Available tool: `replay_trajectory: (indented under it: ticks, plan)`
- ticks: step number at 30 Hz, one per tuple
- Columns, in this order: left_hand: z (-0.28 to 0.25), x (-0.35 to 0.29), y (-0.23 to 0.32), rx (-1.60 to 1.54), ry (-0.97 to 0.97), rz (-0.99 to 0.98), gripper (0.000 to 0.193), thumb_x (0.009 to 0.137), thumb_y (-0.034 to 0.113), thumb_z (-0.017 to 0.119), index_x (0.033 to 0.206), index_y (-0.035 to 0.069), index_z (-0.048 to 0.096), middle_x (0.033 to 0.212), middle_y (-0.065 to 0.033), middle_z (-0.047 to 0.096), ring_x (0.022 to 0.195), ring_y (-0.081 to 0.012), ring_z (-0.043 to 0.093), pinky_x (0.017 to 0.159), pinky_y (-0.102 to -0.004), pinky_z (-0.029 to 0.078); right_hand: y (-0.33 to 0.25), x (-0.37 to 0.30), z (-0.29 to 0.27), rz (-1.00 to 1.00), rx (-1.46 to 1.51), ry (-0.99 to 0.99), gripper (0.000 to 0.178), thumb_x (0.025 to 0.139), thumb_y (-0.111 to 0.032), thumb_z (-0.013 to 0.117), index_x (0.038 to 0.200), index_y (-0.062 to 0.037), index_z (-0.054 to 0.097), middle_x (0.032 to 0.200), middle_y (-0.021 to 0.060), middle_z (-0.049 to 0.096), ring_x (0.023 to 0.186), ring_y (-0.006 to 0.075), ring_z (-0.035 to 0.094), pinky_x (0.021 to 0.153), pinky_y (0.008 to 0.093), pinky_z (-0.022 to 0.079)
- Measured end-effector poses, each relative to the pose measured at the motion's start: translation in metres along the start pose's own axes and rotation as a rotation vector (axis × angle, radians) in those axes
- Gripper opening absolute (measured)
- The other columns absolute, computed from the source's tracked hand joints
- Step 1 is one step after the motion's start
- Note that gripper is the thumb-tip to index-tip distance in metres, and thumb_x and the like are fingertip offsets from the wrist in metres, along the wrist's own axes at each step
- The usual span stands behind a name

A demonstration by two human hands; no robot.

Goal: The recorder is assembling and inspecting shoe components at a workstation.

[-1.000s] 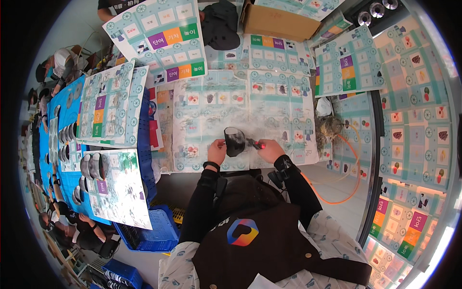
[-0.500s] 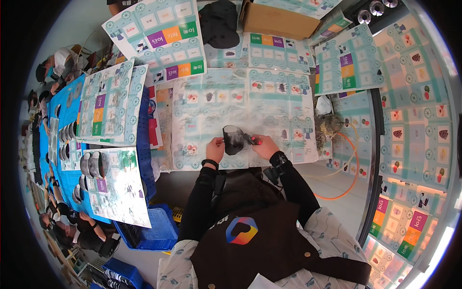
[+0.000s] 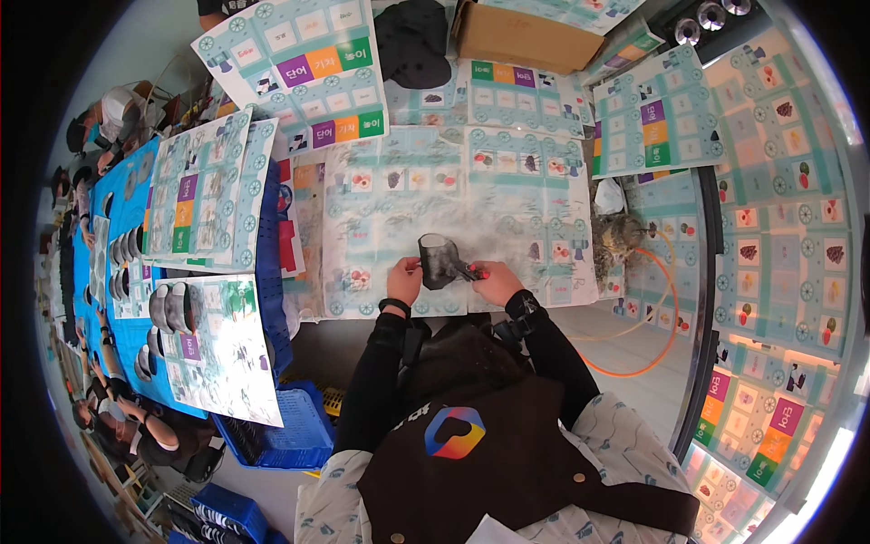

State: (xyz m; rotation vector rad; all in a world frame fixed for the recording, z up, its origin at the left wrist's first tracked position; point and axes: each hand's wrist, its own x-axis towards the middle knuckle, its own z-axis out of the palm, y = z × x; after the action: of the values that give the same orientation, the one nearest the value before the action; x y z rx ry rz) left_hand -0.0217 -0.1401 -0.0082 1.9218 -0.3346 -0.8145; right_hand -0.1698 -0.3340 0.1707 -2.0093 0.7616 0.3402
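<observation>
My left hand (image 3: 404, 281) grips the left edge of a dark, curved, cup-like piece (image 3: 439, 266) with a pale inner face. The piece is raised over the paper-covered table in front of me. My right hand (image 3: 497, 284) is closed around a small tool (image 3: 477, 272) with red and black parts. Its front end points left at the piece, and a grey shape lies between the two. I cannot make out whether the tool touches the piece or what kind of tool it is.
Printed sheets (image 3: 399, 204) with grey smears cover the table. A cardboard box (image 3: 526, 38) and black cap-like item (image 3: 412, 45) stand behind. An orange hose (image 3: 666, 335) loops at right. Blue crates (image 3: 308, 426) stand lower left; other people work at a blue table (image 3: 136, 195).
My right hand has shifted slightly left and down with the tool. The dark piece has turned a little, showing more grey on its right side. My left hand keeps its hold.
</observation>
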Motion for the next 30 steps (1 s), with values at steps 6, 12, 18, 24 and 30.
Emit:
replay_trajectory:
  ticks: [6,12,18,24,30]
  plan:
    - [0.003,-0.001,0.005,0.011,0.007,0.007,0.029,0.091,0.012,0.063,0.117,0.000,0.066,0.100,-0.0117,0.072,0.086,-0.0199,0.071,0.071,-0.0326,0.058,0.018,-0.003,0.016,-0.001,0.050,0.081,0.037,0.079,-0.016,0.060,0.113,-0.0076,0.070,0.100,0.0246,0.069,0.098,0.0440,0.064,0.084,0.0480,0.052]
    - [0.005,-0.001,0.011,-0.004,0.003,0.047,0.029,0.091,0.012,0.063,0.116,0.000,0.066,0.100,-0.0124,0.072,0.085,-0.0207,0.071,0.071,-0.0326,0.058,0.046,-0.005,0.031,0.006,0.119,-0.025,0.045,0.078,-0.013,0.062,0.123,-0.0042,0.067,0.096,0.0218,0.071,0.085,0.0405,0.066,0.080,0.0379,0.053]
    - [0.005,-0.006,0.022,-0.029,0.014,-0.019,0.026,0.089,0.015,0.066,0.113,0.003,0.068,0.100,-0.0140,0.074,0.090,-0.0294,0.071,0.079,-0.0397,0.056,0.035,-0.010,0.029,0.035,-0.031,0.059,0.034,0.079,-0.016,0.059,0.109,-0.0061,0.071,0.098,0.0254,0.069,0.096,0.0453,0.064,0.084,0.0491,0.052]
    - [0.001,-0.011,0.033,0.012,0.002,-0.005,0.028,0.089,0.017,0.069,0.112,0.002,0.068,0.099,-0.0134,0.073,0.091,-0.0282,0.071,0.079,-0.0396,0.056,0.021,-0.003,0.014,0.042,-0.039,0.205,0.024,0.083,-0.016,0.056,0.100,-0.0071,0.070,0.089,0.0264,0.066,0.090,0.0491,0.060,0.078,0.0551,0.049]
    - [0.000,-0.013,0.042,0.057,0.018,0.043,0.034,0.085,0.021,0.078,0.110,0.001,0.067,0.096,-0.0127,0.073,0.088,-0.0260,0.072,0.077,-0.0385,0.056,0.043,-0.007,0.027,-0.007,-0.045,0.121,0.025,0.082,-0.016,0.059,0.102,-0.0047,0.068,0.084,0.0261,0.065,0.087,0.0489,0.060,0.076,0.0507,0.049]
